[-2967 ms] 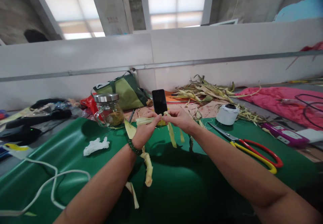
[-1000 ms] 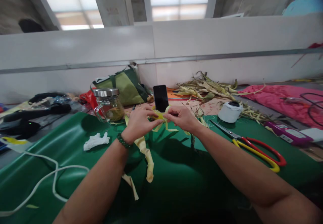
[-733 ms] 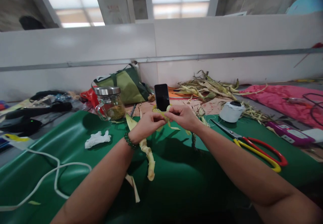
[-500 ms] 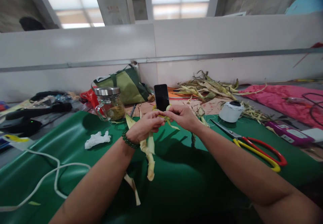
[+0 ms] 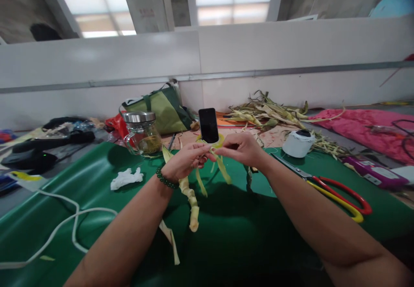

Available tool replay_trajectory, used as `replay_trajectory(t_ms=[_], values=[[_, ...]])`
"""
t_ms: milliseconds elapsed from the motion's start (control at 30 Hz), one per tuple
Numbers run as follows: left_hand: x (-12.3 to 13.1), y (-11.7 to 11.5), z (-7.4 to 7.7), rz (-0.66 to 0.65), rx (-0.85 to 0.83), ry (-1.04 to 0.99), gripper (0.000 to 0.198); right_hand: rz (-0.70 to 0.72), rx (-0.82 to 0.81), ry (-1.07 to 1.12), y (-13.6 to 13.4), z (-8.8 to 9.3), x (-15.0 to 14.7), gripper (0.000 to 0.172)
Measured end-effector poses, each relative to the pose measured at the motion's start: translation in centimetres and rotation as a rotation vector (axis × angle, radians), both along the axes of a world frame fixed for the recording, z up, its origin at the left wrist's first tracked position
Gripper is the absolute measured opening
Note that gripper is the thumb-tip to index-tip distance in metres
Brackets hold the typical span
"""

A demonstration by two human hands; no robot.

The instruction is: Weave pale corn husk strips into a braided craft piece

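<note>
My left hand (image 5: 190, 158), with a green bead bracelet on its wrist, is closed in a pinch on pale green leaf strips (image 5: 222, 171) that look like husk. Their loose ends hang below the fingers. Close beside it, my right hand (image 5: 244, 149) pinches the same strips between thumb and finger. A knobbly cream-coloured stalk (image 5: 193, 209) lies under my left hand on the green mat (image 5: 239, 244). Just behind the fingers, a dark-screened phone (image 5: 208, 125) stands upright near a yellow ring (image 5: 220, 141), partly covered by the hands.
Large scissors (image 5: 343, 196) with red and yellow handles and a white spool (image 5: 298, 143) lie to the right. A glass jar (image 5: 142, 134), white crumpled tissue (image 5: 127, 178) and white cable (image 5: 76, 213) are on the left. Dried husks (image 5: 268, 110) are heaped behind.
My right hand has moved slightly right and down. The strips now hang lower and spread apart beneath the fingers, and the yellow ring behind shows more.
</note>
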State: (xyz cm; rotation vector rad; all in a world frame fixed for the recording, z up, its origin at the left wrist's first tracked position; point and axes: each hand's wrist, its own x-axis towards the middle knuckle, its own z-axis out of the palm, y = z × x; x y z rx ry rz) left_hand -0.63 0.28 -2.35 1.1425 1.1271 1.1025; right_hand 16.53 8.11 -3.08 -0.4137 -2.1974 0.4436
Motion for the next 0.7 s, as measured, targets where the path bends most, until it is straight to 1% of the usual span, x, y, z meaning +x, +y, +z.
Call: replay_trajectory(t_ms=[67,133,200,267,333,400,533,700], values=[[-0.1,0.2,-0.1,0.001,0.043,0.044,0.032,0.076,-0.059,-0.141,0.0,-0.1,0.0,0.027],[-0.2,0.3,-0.2,0.007,0.081,0.1,0.032,0.145,-0.138,-0.193,0.0,-0.3,-0.2,0.023],[-0.3,0.3,-0.2,0.018,0.125,0.175,0.031,0.199,-0.228,-0.203,0.0,-0.5,-0.4,0.026],[-0.5,0.3,-0.1,0.024,0.168,0.263,0.03,0.213,-0.268,-0.215,0.0,-0.4,-0.5,0.028],[-0.6,0.2,0.0,0.028,0.195,0.339,0.029,0.212,-0.251,-0.242,0.1,-0.2,-0.4,0.027],[-0.8,0.2,0.0,0.033,0.205,0.372,0.028,0.216,-0.23,-0.27,0.2,0.1,-0.1,0.022],[-1.0,0.3,0.0,0.061,0.22,0.365,0.026,0.224,-0.235,-0.304,0.6,0.3,0.4,0.02],[-1.0,0.1,0.3,0.071,0.213,0.333,0.024,0.189,-0.23,-0.319,1.1,0.0,0.5,0.022]])
